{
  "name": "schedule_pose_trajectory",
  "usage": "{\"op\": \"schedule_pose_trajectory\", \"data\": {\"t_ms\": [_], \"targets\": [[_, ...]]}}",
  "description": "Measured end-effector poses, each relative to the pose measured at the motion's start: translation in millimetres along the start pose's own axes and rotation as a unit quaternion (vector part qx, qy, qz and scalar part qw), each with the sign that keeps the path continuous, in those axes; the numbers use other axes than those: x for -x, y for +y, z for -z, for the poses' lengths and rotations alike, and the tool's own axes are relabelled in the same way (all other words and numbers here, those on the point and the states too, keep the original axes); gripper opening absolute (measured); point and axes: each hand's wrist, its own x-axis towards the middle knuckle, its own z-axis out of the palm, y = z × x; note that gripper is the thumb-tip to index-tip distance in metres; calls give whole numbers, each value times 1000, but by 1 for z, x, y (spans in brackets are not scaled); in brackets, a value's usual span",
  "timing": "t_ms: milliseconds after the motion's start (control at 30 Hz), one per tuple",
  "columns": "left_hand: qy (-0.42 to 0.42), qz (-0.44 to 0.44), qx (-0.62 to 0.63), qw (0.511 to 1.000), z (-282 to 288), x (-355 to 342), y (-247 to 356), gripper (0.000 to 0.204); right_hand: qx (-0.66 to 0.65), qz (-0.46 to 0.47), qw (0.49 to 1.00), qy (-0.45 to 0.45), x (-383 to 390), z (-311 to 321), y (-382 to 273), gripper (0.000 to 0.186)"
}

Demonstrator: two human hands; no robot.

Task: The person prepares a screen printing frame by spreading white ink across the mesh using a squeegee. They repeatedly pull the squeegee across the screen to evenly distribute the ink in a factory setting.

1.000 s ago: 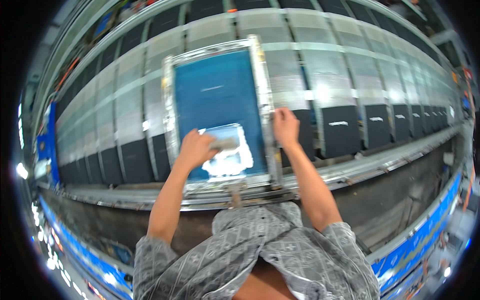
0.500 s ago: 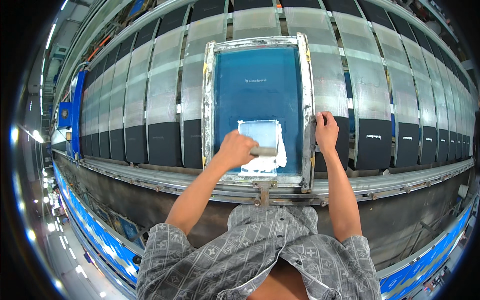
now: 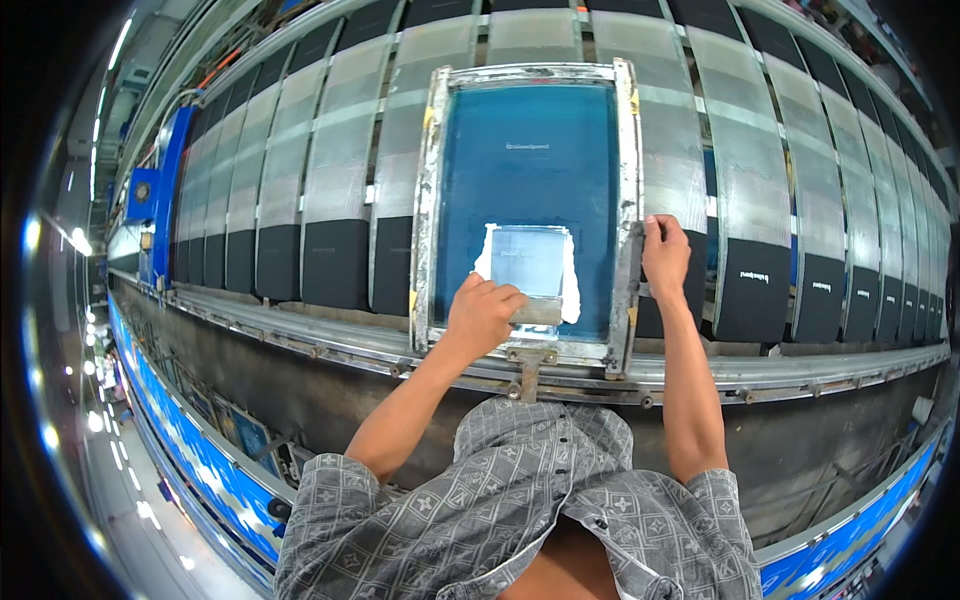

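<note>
Right now, left hand (image 3: pixel 485 315): wrapped around the squeegee (image 3: pixel 541 311), fingers clamped on it!
Squeegee: sitting low on the blue mesh (image 3: pixel 530 185), towards the near end of the frame (image 3: pixel 424 215).
White ink (image 3: pixel 571 285): banked along both sides of a pale scraped window (image 3: pixel 525 260), with the squeegee at that window's near edge.
Right hand (image 3: pixel 667 255): over at the frame's right side, fingers bent, fingertips by the rail; whether they're clamped on it, I cannot tell.
Stroke: looks like a pull towards the body, near its finish, judging by that window lying beyond the squeegee.
Next move: calls for level pressure to the near edge, then a clean lift, with the frame steady.
Dark fabric pieces (image 3: pixel 752 300): lined up to the right, pale marks showing on several.
</note>
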Motion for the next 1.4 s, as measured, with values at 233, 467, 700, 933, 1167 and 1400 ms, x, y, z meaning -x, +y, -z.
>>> {"op": "schedule_pose_trajectory", "data": {"t_ms": [233,467,700,933,1167,1400], "targets": [[21,14,24,999,37,24,-46,36,-36,23,999,20,30,-22,-65,26],[-17,30,-4,999,88,91,-160,25,-130,54,990,8,94,-156,-112,20],[-168,52,20,984,97,86,-185,21,-24,47,998,45,91,-182,-108,23],[-93,23,-42,995,101,-9,-254,20,1,58,997,49,93,-188,-102,23],[-158,20,8,987,82,69,-207,22,-16,-4,1000,7,91,-181,-107,29],[-133,16,-42,990,93,14,-240,29,-8,-2,1000,-3,92,-183,-110,29]]}}
